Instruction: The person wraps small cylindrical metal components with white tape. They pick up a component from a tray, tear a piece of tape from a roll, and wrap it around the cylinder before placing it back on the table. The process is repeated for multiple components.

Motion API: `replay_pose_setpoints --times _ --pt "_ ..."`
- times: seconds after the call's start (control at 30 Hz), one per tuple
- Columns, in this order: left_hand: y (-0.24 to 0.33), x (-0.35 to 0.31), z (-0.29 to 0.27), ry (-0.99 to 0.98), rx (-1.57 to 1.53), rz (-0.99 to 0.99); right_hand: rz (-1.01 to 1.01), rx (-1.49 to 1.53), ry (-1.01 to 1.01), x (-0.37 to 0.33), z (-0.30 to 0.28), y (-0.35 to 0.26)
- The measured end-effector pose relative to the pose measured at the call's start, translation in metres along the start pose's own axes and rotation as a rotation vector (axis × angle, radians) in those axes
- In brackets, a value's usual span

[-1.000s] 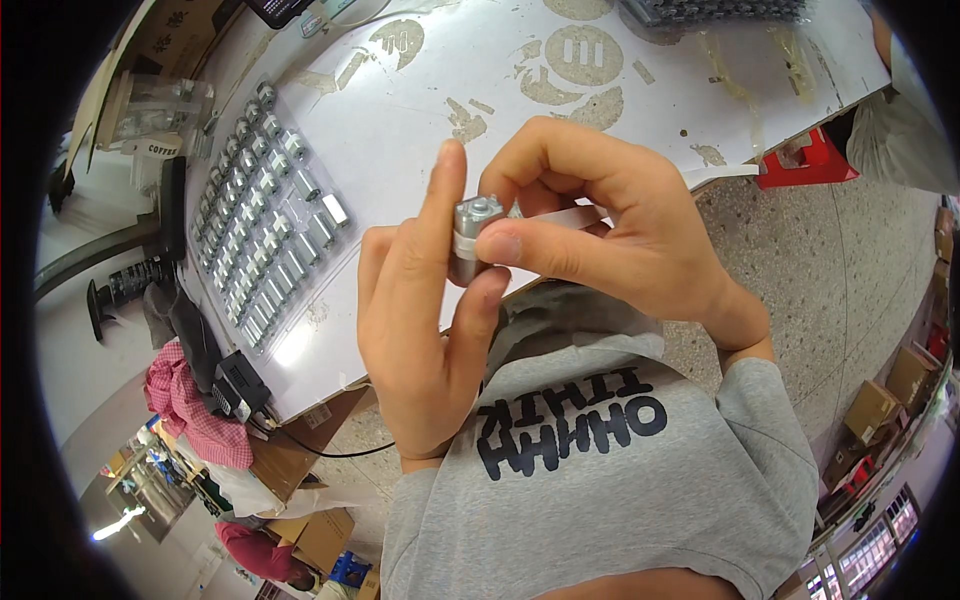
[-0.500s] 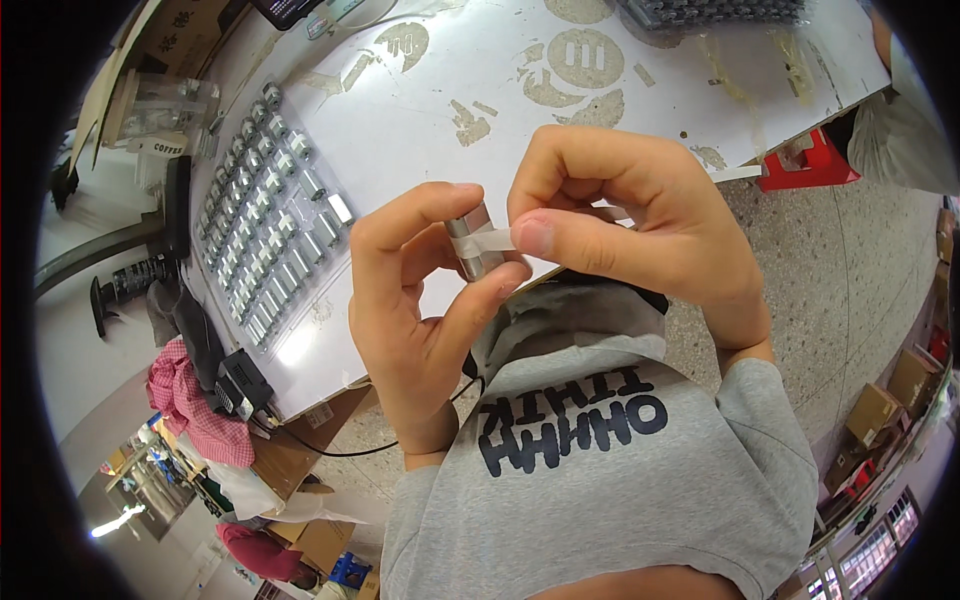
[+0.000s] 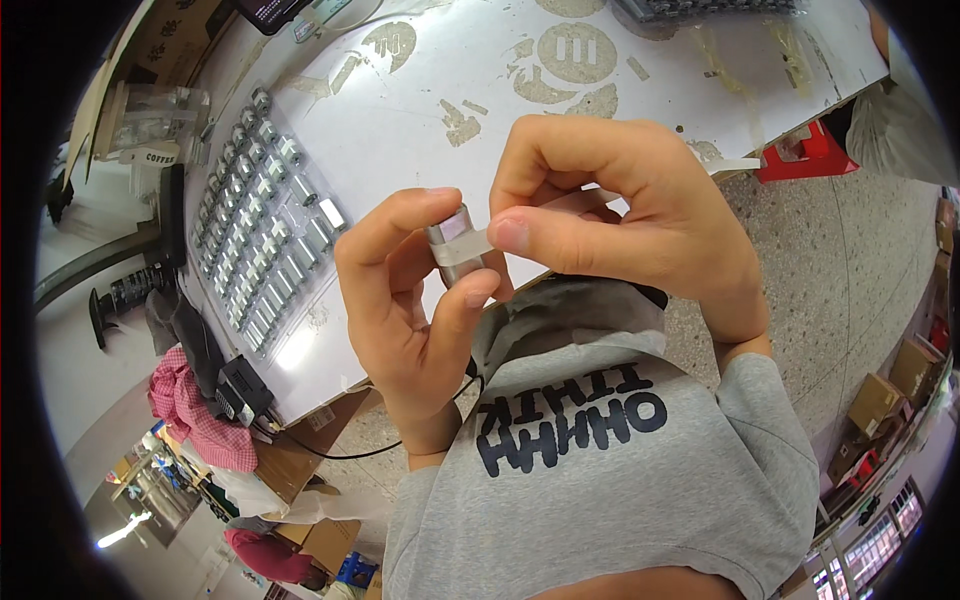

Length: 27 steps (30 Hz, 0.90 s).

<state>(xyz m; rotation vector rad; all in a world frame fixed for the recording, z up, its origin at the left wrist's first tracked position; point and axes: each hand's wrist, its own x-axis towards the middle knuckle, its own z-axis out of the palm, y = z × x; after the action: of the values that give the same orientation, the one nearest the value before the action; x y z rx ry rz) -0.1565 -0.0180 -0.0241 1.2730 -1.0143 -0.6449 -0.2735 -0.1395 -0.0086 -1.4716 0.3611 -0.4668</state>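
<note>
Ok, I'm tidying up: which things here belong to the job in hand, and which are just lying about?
In the job:
metal cylinder, in the left hand
white tape on it, pinched by the right hand
probably the tray of similar cylinders

Apparently just lying about:
checked cloth
black box
red plastic item

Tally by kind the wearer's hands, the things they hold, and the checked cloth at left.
Left hand and right hand: 2 hands
Metal piece: 1
White strip: 1
Pink checked cloth: 1
Total: 5
</note>
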Motion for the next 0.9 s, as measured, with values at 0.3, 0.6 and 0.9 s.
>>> replay_pose_setpoints --times 0.3,0.6,0.9 --pt "0.005 0.001 0.023 0.215 0.189 0.013 0.042 0.085 -0.085 0.004 -0.001 -0.002" --pt "0.003 0.002 0.022 0.061 -0.06 -0.009 0.052 0.363 -0.071 0.004 0.003 0.002" --pt "-0.002 0.002 0.027 -0.078 0.197 0.085 -0.126 0.094 0.048 0.002 0.002 0.008"
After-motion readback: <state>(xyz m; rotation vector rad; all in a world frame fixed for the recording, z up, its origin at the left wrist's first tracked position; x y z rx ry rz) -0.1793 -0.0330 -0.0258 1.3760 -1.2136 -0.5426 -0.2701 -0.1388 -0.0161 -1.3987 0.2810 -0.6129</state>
